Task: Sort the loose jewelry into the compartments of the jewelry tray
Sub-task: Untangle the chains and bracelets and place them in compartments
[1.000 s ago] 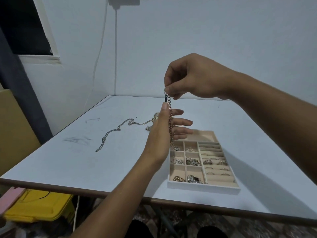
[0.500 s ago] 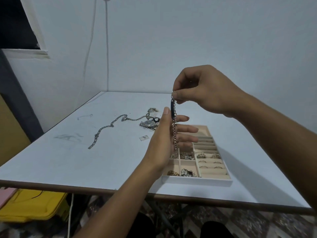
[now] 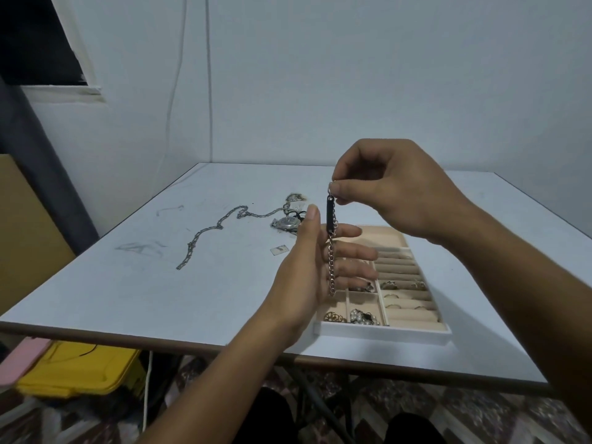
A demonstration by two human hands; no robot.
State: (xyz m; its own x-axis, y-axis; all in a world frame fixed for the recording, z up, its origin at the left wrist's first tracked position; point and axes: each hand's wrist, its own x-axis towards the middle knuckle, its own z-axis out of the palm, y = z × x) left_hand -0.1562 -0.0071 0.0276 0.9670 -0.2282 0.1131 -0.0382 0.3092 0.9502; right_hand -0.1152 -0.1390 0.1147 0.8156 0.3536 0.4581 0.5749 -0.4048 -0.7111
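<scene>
Right hand (image 3: 397, 193) pinches bracelet (image 3: 331, 270) above white table (image 3: 128, 283); pale wall (image 3: 352, 75) behind.

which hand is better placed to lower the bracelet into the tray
Right, probably: the right hand pinches the bracelet by its top, near the jewelry tray; the left hand is open beside it.

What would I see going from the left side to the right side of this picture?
Yellow bin → chain → watch → tray
</scene>
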